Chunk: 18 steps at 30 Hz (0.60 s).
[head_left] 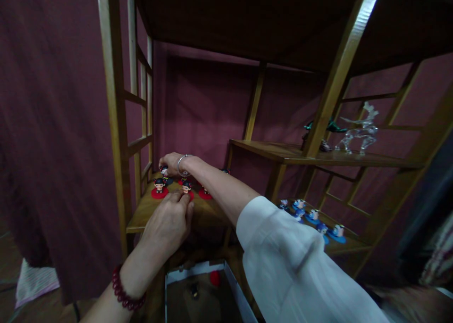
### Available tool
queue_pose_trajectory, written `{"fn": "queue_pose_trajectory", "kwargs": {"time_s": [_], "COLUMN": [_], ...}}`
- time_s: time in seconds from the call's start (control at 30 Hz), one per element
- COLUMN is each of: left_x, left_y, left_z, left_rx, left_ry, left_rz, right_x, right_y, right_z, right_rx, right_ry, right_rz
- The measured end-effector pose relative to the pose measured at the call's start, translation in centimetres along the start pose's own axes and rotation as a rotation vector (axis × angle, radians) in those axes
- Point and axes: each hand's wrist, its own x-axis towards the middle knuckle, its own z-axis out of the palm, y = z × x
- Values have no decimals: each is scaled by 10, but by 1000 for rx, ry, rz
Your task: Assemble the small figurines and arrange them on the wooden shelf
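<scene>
My right hand (pixel 171 161), with a silver bangle at its wrist, reaches across to the back left of a wooden shelf (pixel 141 219). Its fingers are closed on a small dark-haired figurine (pixel 164 172) there. Lower down, my left hand (pixel 170 219), wearing a dark red bead bracelet (pixel 127 292), has its fingertips pressed around the red base of a front figurine (pixel 186 187). To its left a seated figurine (pixel 159 186) stands on a round red base. Another red-based figurine (pixel 205 193) is partly behind my right forearm, and more stand behind, partly hidden.
Below the shelf lies an open box (pixel 194 270) holding a red round piece (pixel 214 278) and a small dark figurine (pixel 194 290). Several blue-based figurines (pixel 313 216) stand on the lower right shelf. A clear glass deer (pixel 363 129) sits higher. A wooden post (pixel 113 115) edges the left.
</scene>
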Motion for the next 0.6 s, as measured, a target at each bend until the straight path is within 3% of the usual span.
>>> {"fn": "queue_pose_trajectory", "kwargs": {"time_s": [0.4,0.6], "left_x": [0,0], "left_y": [2,0], "left_z": [-2,0], "left_rx": [14,2], "left_ry": [-10,25], "left_rz": [-15,8], "right_x": [-4,-14], "right_y": [0,2], "right_z": [-1,-15], "right_rx": [3,21], "right_ry": [5,27], "right_rz": [-10,30]}}
